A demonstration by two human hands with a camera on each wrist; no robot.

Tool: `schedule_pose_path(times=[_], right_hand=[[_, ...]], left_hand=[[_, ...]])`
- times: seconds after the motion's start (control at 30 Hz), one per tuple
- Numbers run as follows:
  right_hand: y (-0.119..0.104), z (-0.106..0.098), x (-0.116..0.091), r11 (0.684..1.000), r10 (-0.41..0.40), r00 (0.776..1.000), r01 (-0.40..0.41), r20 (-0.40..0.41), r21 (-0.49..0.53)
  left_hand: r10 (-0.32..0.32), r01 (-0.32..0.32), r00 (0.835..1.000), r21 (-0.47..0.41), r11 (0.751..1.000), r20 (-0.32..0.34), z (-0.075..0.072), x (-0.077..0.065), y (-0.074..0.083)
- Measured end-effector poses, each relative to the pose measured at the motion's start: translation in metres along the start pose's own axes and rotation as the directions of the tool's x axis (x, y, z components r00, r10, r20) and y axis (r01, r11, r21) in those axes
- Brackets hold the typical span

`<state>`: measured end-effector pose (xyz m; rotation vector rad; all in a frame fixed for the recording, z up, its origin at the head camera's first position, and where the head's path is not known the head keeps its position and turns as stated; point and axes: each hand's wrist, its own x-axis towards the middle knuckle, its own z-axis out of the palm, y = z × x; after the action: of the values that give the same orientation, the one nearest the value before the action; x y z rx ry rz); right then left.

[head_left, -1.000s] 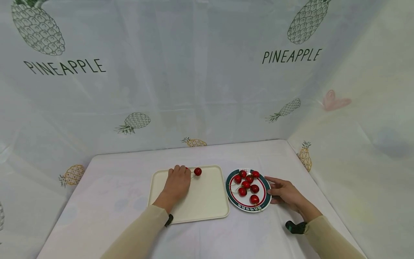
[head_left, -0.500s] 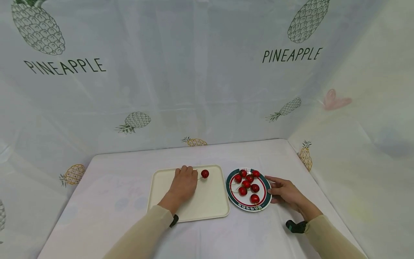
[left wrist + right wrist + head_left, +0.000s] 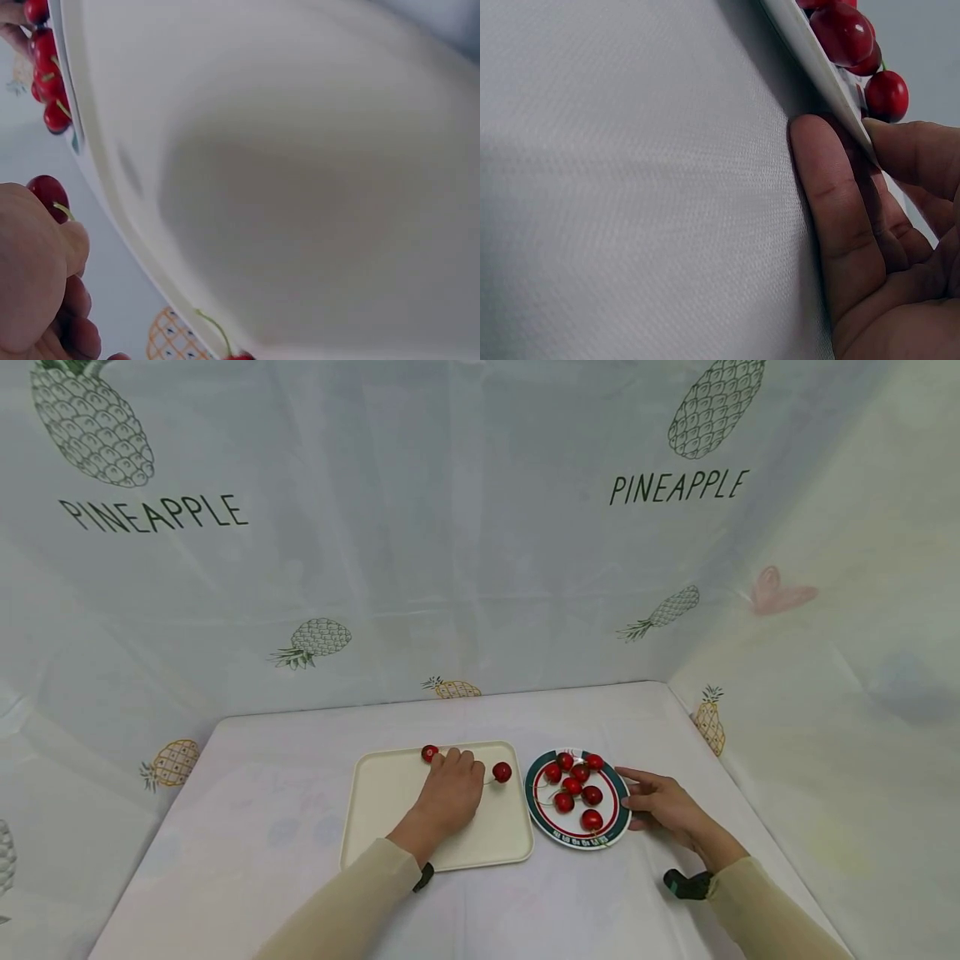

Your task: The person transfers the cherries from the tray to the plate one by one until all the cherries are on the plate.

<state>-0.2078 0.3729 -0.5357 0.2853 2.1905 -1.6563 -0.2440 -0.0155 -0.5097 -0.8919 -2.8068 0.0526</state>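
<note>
My left hand (image 3: 452, 789) is over the cream tray (image 3: 390, 802), pinching a dark red cherry (image 3: 502, 772) by its green stem. In the left wrist view that cherry (image 3: 46, 196) shows beyond the thumb, its stem at the thumb's tip. Another cherry (image 3: 430, 753) lies at the tray's far side, partly behind the left hand. My right hand (image 3: 663, 810) holds the right rim of a round plate (image 3: 537, 814) with a green band. In the right wrist view the thumb (image 3: 915, 154) is on top of the rim and fingers are beneath it.
Several red cherries (image 3: 572, 786) with stems sit on the plate, which stands close against the tray's right side. Both rest on a table (image 3: 262, 802) under a white cloth. A pineapple-print sheet (image 3: 480, 527) hangs behind and at the sides.
My left hand has moved right across the tray, carrying the cherry toward the plate. The cherry at the tray's far side has come out from behind the hand. The right hand stays at the rim.
</note>
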Motion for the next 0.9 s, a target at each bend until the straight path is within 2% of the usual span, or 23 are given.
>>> schedule_pose_path(times=[0.6,0.9], right_hand=[[-0.001,0.000,0.000,1.000,0.000,1.000,0.000,0.006,0.005],[0.000,0.000,0.000,1.000,0.002,1.000,-0.002,0.005,0.016]], left_hand=[[0.070,-0.073,0.994,0.040,0.997,0.083,-0.008,0.011,0.042],[0.120,-0.130,0.984,0.074,0.989,0.129,-0.010,0.012,0.059]])
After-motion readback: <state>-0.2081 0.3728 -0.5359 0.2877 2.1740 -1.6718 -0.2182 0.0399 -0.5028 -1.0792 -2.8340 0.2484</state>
